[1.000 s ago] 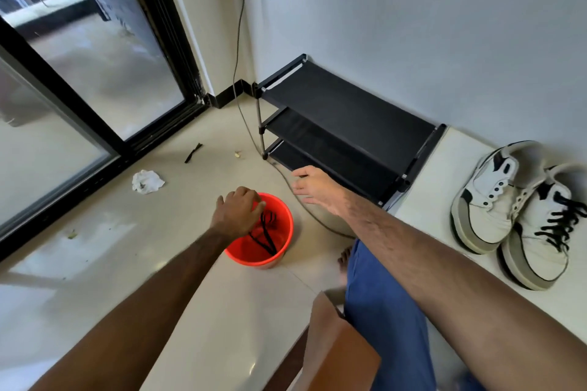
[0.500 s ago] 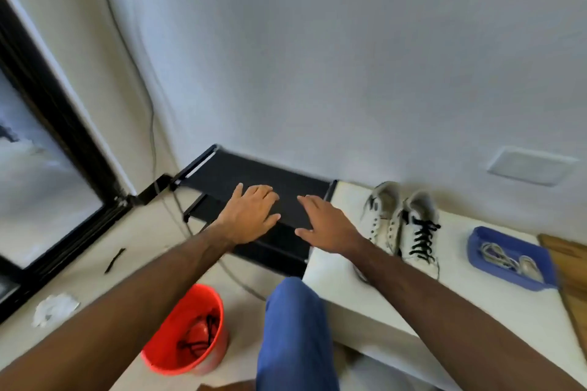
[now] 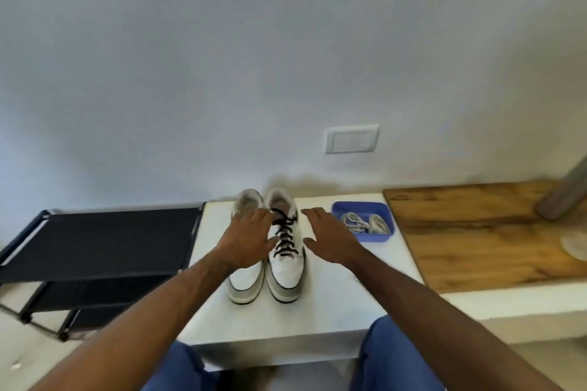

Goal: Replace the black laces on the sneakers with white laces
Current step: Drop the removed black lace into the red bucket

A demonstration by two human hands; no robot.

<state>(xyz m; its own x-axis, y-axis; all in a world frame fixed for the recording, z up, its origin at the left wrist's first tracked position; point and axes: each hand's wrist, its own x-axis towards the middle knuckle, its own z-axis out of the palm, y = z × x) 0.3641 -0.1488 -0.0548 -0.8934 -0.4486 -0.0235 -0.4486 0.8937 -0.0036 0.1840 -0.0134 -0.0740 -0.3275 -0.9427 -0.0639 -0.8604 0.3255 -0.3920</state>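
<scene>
With both hands' fingers spread and holding nothing, the left hand (image 3: 246, 240) over the unlaced shoe, the right hand (image 3: 328, 240) beside the white leather sneaker with black laces (image 3: 286, 251) on the white counter (image 3: 336, 305), it seems best to pinch the top black crossing between the fingertips and loosen downward.

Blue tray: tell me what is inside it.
The blue tray holds a loose bundle of white laces. What lies beneath the bundle on the tray's floor is covered.
</scene>
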